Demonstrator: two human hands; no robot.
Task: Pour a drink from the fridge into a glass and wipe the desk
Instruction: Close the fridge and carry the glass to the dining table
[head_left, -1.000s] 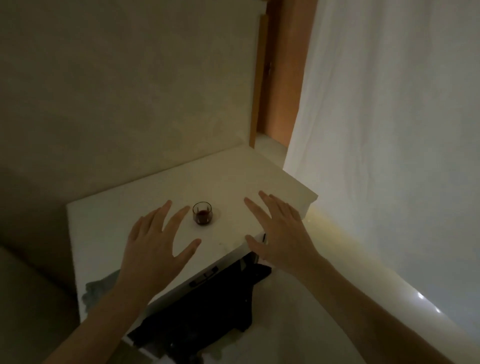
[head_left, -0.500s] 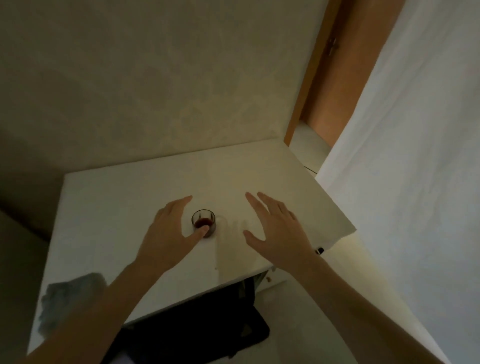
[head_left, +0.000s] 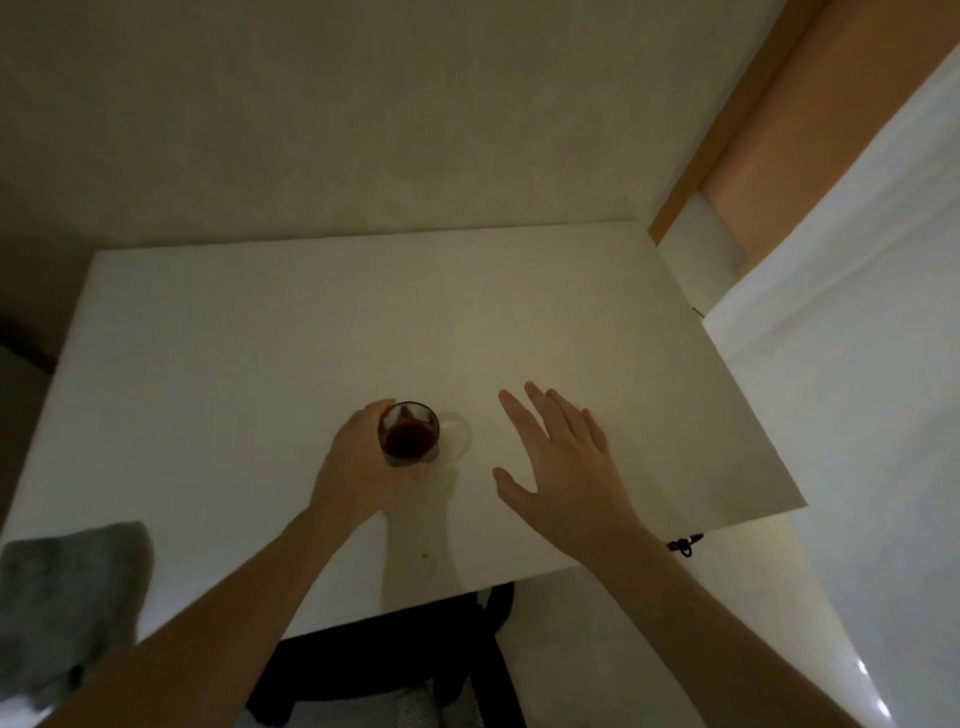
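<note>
Glass (head_left: 409, 432), small clear tumbler with dark red drink in the bottom, stands upright near the middle-front of our white rectangular desk (head_left: 311, 322), axis vertical, mouth up. Our left hand (head_left: 363, 467) wraps it from the left, fingers curled closed around the wall, forearm coming in from lower left. Our right hand (head_left: 561, 467) is beside the glass but apart from it, palm down, fingers spread, gripping nothing; whether it touches the desk we can't tell. Grey crumpled cloth (head_left: 67, 608) lies on the front-left corner, well apart. Nothing between right hand and glass. Black chair (head_left: 374, 660) sits below the desk's front edge.
</note>
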